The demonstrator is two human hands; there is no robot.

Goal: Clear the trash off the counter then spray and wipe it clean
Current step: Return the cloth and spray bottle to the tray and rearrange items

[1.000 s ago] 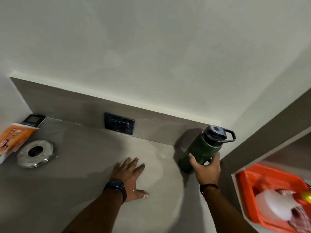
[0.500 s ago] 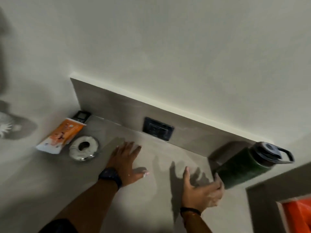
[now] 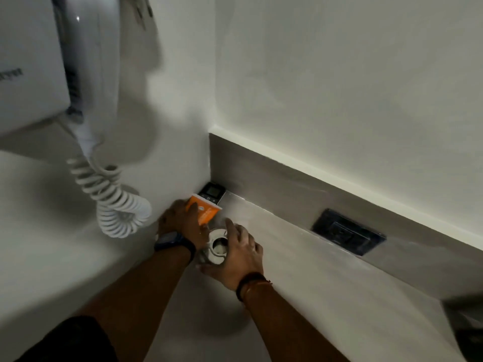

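Note:
An orange and white packet (image 3: 207,211) lies in the far left corner of the grey counter (image 3: 300,254). My left hand (image 3: 180,223), with a dark watch on the wrist, lies over the packet's near end with its fingers curled on it. Just to the right sits a round shiny metal ring (image 3: 217,244) with a hole in its middle. My right hand (image 3: 236,254) cups the ring from the right side, thumb on its far rim. Whether either thing is lifted off the counter I cannot tell.
A small black device with a screen (image 3: 212,190) leans in the corner behind the packet. A black wall socket (image 3: 347,232) sits in the grey backsplash. A white wall-mounted dryer (image 3: 31,61) with a coiled cord (image 3: 115,202) hangs on the left wall.
Both hands have left the middle of the counter and reached to the far left corner, onto the packet and the ring. The view swung left; the green bottle is out of sight.

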